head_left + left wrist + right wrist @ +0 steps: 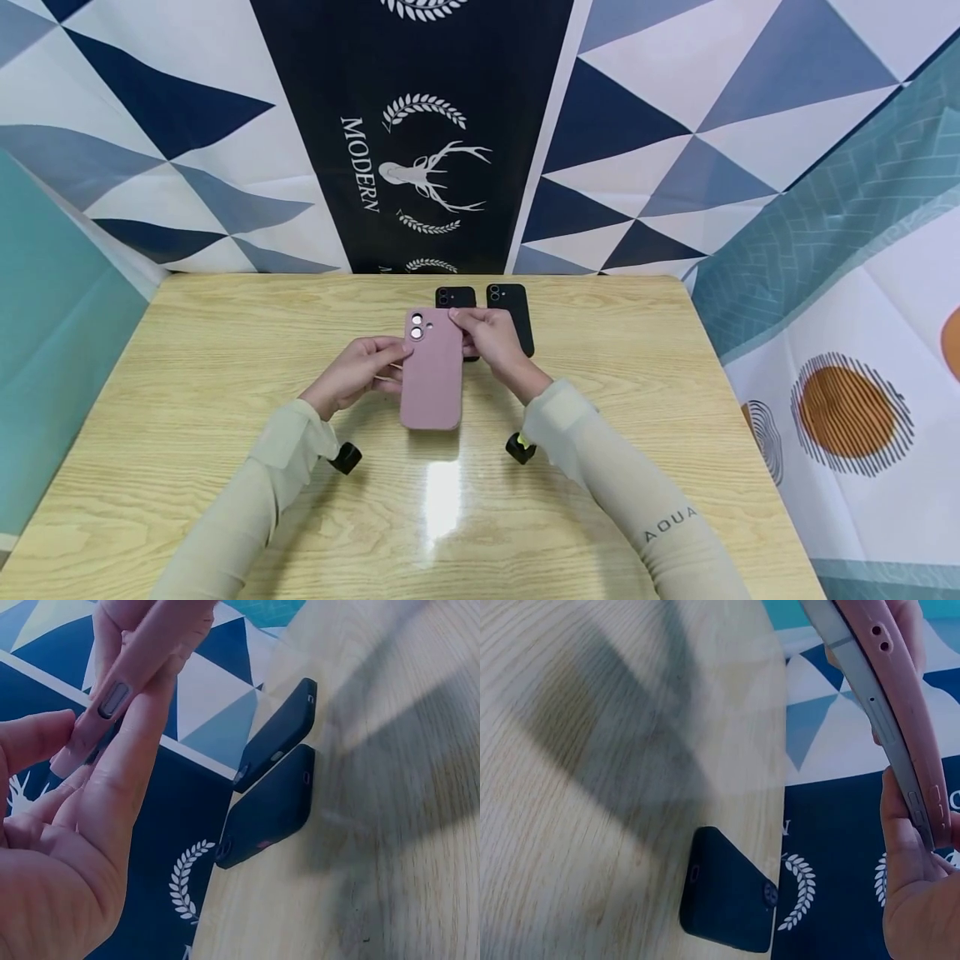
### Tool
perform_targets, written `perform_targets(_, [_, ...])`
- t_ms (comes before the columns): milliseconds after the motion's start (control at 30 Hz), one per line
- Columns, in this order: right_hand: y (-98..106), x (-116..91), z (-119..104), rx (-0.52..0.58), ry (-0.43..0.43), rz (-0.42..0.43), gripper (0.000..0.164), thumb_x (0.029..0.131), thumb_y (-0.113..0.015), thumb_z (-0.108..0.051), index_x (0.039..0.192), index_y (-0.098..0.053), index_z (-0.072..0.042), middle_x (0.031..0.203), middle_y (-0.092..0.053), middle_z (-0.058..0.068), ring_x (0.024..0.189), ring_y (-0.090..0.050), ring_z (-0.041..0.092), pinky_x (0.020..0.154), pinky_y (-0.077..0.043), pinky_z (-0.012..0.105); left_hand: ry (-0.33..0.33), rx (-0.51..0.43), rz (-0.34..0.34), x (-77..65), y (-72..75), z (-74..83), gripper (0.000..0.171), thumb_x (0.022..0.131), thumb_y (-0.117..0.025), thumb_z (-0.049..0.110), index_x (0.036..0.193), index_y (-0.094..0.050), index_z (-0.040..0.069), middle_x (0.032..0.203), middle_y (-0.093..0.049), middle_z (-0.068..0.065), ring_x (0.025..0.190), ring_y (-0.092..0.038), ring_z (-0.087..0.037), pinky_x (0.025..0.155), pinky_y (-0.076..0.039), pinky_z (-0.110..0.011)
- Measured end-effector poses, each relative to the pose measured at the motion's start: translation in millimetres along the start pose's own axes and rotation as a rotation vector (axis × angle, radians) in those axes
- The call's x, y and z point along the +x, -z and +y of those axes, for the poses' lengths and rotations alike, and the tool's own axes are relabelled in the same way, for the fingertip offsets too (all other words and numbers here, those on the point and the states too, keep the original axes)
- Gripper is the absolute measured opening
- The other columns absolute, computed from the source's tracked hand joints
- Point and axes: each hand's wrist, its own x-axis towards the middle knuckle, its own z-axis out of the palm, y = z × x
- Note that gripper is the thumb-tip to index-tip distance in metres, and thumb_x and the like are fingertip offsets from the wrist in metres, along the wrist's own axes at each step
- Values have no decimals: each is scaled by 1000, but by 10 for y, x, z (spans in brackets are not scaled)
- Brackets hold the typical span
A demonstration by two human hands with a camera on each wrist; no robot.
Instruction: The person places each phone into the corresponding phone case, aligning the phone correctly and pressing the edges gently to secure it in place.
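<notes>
A pink phone case (pixel 432 379) is held above the table, its back and camera cutouts showing in the head view. In the right wrist view a silver-grey phone (pixel 876 712) lies along the case, its long side standing out past the case's edge. My left hand (pixel 351 372) pinches the left side near the camera corner, thumb on the back and fingers behind. At the top right corner, my right hand (pixel 495 340) pinches with thumb in front and fingers behind. The phone's screen side is hidden in the head view.
Two dark phones or cased phones lie at the table's far side: one black phone (pixel 456 297) partly behind the pink case, another black phone (pixel 517 312) to its right. The wooden table (pixel 225 350) ends at a patterned cloth wall (pixel 420 75).
</notes>
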Motion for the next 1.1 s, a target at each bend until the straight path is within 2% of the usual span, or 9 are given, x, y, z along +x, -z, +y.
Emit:
perform_targets(233, [4,10,15,-35,14,-19,32,93,-58,-28,110,-68,-3,69,-59,-1,57,-54,6,51,-51,16,-21,32,-31,1,-8,-11,44,96,-52,15,129,-45,-12,80,-69,6,70,-66,-7,65,-59,-25])
perform_targets(433, [12,13,33,-60,17,-13,32,92,-59,-30,109,-69,-5,75,-61,0,62,-54,6,53,-51,15,-57,61,-40,-16,-59,-4,37,96,-49,11,122,-47,-14,80,-67,5,70,-66,-8,65,-59,-26])
perform_targets(767, [34,-26,58,-40,7,-104,41,93,-56,-37,114,-64,-4,84,-61,2,69,-57,7,60,-54,18,-103,49,-48,-61,-82,-19,18,97,-46,10,106,-52,-4,79,-66,5,70,-66,-8,64,-59,-27])
perform_targets(933, [52,-68,139,-51,-22,-203,45,94,-52,-42,111,-63,-1,81,-61,1,70,-57,9,65,-55,22,-132,6,-18,-70,-93,-1,21,97,-45,10,111,-50,-5,82,-68,6,73,-68,-10,66,-59,-29])
perform_targets(1100, [48,-131,254,-87,-38,-326,45,95,-50,-40,107,-64,1,81,-66,-1,70,-63,8,66,-55,24,-169,-80,61,-60,-99,22,21,98,-46,11,113,-49,-4,83,-69,5,74,-69,-10,68,-59,-28])
